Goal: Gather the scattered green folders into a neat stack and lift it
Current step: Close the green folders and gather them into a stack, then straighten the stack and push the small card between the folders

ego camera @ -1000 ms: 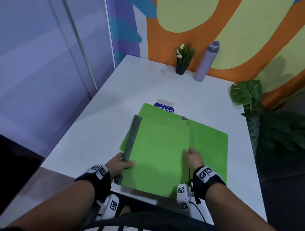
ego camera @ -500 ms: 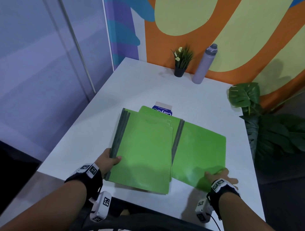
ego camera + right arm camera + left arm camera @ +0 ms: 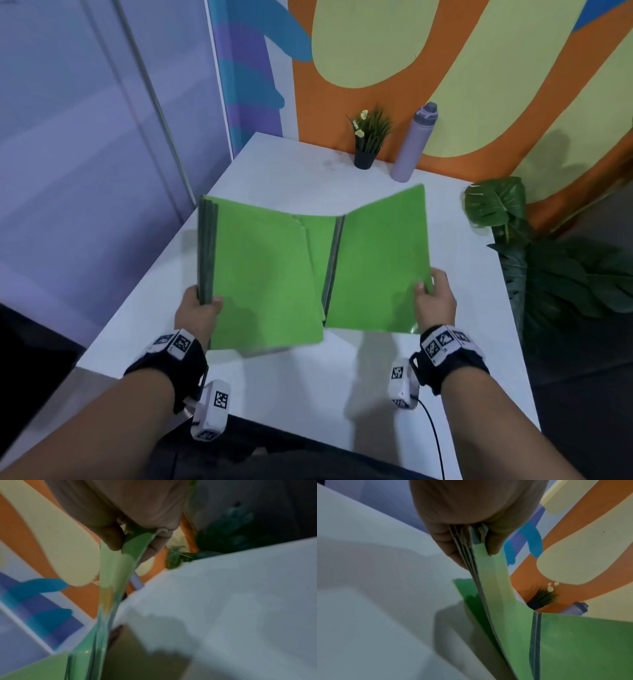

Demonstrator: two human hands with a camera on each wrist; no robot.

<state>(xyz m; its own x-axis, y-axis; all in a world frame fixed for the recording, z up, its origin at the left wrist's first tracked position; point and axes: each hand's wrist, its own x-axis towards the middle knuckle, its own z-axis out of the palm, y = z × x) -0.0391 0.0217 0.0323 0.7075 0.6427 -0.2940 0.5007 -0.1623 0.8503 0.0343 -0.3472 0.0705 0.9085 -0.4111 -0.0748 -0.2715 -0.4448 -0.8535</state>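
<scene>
Several green folders with grey spines are off the white table (image 3: 342,394). My left hand (image 3: 202,303) grips the spine edge of a stack of green folders (image 3: 260,274), thumb on top; the left wrist view shows their layered grey spines (image 3: 467,550) pinched between thumb and fingers. My right hand (image 3: 433,294) grips the right edge of a single green folder (image 3: 380,260), which tilts up to the right. Its grey spine (image 3: 332,263) meets the stack's right edge in a shallow V. In the right wrist view the thumb pinches this folder (image 3: 116,572).
A small potted plant (image 3: 368,140) and a lilac bottle (image 3: 414,144) stand at the table's far edge against the orange and yellow wall. Large dark leaves (image 3: 534,246) lie past the right edge. A glass partition runs along the left.
Both hands have raised the folders off the table. My right hand, flat on the right folder's near corner before, now grips its right edge and tilts it up toward the stack. A blue-labelled box is now hidden.
</scene>
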